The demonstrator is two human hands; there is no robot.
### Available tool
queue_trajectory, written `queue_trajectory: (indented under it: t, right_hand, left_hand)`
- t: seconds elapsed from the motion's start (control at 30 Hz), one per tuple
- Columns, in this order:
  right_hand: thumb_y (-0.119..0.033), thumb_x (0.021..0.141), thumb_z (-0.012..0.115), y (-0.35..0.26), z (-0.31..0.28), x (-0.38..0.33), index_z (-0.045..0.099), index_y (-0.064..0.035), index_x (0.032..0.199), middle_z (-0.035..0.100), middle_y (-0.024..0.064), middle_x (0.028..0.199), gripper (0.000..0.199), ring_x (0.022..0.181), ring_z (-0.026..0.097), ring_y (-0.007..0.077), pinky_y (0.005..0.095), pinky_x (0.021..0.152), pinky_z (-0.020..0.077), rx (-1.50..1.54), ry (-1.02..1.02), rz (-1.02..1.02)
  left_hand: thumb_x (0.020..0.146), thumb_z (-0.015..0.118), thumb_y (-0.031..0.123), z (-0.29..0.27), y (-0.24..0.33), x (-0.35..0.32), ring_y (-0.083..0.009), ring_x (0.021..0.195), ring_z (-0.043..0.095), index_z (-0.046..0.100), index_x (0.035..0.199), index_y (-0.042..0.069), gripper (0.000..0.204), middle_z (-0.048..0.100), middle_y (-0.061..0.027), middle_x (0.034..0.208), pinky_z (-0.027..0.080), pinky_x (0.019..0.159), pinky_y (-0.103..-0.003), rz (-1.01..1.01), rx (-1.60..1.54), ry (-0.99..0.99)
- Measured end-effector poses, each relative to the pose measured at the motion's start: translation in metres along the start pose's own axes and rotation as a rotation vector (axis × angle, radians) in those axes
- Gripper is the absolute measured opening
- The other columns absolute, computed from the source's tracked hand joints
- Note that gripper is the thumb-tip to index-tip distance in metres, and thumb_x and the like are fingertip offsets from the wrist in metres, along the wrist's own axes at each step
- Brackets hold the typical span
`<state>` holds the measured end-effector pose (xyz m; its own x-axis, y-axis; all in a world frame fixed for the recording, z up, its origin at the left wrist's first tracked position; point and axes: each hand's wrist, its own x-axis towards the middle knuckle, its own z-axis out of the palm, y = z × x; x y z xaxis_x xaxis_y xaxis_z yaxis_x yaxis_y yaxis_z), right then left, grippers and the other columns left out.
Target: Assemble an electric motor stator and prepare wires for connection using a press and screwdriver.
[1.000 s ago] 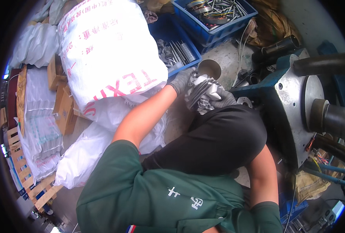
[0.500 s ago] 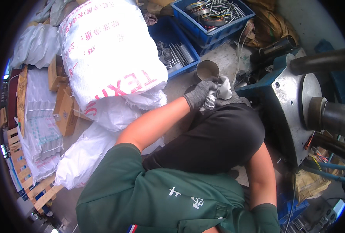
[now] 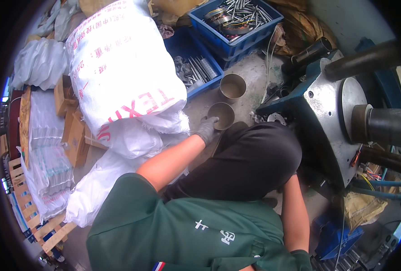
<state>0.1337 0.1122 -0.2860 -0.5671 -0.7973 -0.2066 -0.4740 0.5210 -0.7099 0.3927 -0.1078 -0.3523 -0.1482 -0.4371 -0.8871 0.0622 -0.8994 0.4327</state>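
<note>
My left hand [image 3: 206, 130], in a grey work glove, reaches down past my bent leg. Its thumb lies over the near-left rim of an open-topped metal cylinder [image 3: 227, 116], with the fingers against the outer wall. A second, similar metal cylinder [image 3: 233, 86] stands upright on the floor just beyond it. My right forearm [image 3: 296, 212] runs down beside the knee, and the black trouser leg [image 3: 259, 158] hides the right hand. A small pale grey patch [image 3: 257, 118] shows past the knee; what it is I cannot make out.
White woven sacks [image 3: 123, 67] are piled at left, with cardboard boxes [image 3: 76, 140] and a wooden pallet [image 3: 51, 226]. Blue crates [image 3: 236, 45] of metal rods and parts stand at the back. A heavy machine with a steel plate [image 3: 327, 126] and thick bars rises at right.
The crumpled whitish cloth between my gloved hands is no longer seen there. My left hand has moved left and down to the nearer cylinder. The right hand has gone behind the knee.
</note>
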Motion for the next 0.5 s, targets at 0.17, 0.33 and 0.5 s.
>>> queue_trajectory:
  t: [0.17,0.33,0.5]
  right_hand:
    - [-0.020,0.095,0.068,0.037,-0.036,-0.067,0.069,-0.0021,0.110,0.073,0.0046,0.104,0.024,0.089,0.070,0.0193,0.0338,0.079,0.0536,0.151,0.087,0.122]
    - [-0.003,0.086,0.073,0.004,-0.058,-0.120,0.068,-0.0010,0.112,0.071,0.0039,0.098,0.026,0.086,0.067,0.0133,0.0298,0.076,0.0540,0.648,0.234,0.347]
    - [0.000,0.087,0.069,-0.014,-0.077,-0.137,0.064,-0.0043,0.117,0.069,0.0027,0.097,0.031,0.085,0.066,0.0129,0.0294,0.077,0.0548,0.684,0.230,0.281]
  left_hand:
    - [0.089,0.066,0.026,0.042,0.005,0.065,-0.0311,0.100,0.066,0.054,0.133,0.005,0.050,0.064,-0.0183,0.114,0.059,0.074,-0.048,0.087,-0.125,-0.164]
    - [0.091,0.065,0.027,0.084,0.041,0.076,-0.0236,0.089,0.067,0.062,0.128,0.007,0.042,0.069,-0.0097,0.108,0.056,0.072,-0.040,0.541,0.070,-0.313]
    - [0.093,0.065,0.030,0.009,0.041,0.044,-0.0213,0.093,0.069,0.067,0.119,0.006,0.035,0.071,-0.0080,0.106,0.057,0.078,-0.038,0.348,0.472,-0.608]
